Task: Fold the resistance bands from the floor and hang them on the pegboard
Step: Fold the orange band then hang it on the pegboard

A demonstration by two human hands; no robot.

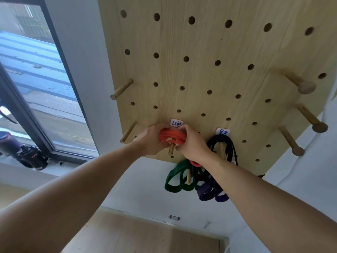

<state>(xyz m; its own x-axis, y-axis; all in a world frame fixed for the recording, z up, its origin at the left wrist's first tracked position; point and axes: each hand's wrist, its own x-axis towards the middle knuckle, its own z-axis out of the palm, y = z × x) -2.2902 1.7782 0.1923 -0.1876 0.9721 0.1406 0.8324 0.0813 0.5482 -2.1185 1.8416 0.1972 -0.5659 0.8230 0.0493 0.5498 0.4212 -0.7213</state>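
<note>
Both hands are up at the pegboard (209,52): the left hand (149,141) and the right hand (193,143) each grip an end of the folded red band (172,136), which sits over a wooden peg (171,149) under a white label (176,122). Three more bands already hang nearby, green (175,179), purple (211,190) and black (222,143), so the job looks close to done, though the floor is mostly out of view. Nothing blocks the peg; further off, other pegs stand bare, and a dark bottle (11,143) sits by the window

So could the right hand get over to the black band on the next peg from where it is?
Probably yes. The right hand sits just beside the black band, with nothing between them, but its fingers grip the red band, so it would need to let go first.
</note>
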